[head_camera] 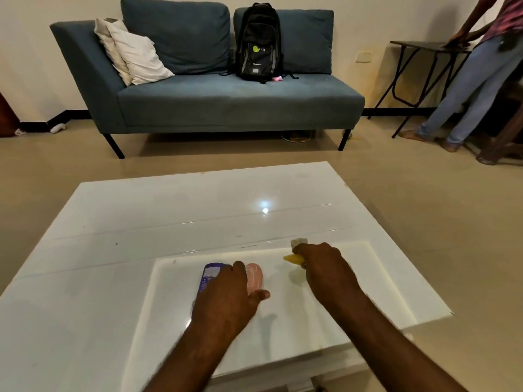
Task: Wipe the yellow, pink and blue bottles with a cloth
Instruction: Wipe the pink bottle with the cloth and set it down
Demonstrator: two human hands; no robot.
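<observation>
On the glossy white table (pixel 141 236), a blue bottle (pixel 210 277) and a pink bottle (pixel 254 278) lie side by side. My left hand (pixel 229 297) rests over both, fingers spread across them; whether it grips either I cannot tell. To the right, my right hand (pixel 322 264) is closed around a yellow bottle (pixel 294 259), only whose tip shows. A scrap of pale cloth (pixel 299 241) pokes out above the same fist. The rest of the yellow bottle and the cloth are hidden by my fingers.
The bottles lie on a recessed panel (pixel 353 278) of the table. Beyond it stands a blue sofa (pixel 226 100) with a black backpack (pixel 259 41) and white pillows (pixel 133 52). A person (pixel 481 66) stands at a folding table (pixel 418 46) at the right.
</observation>
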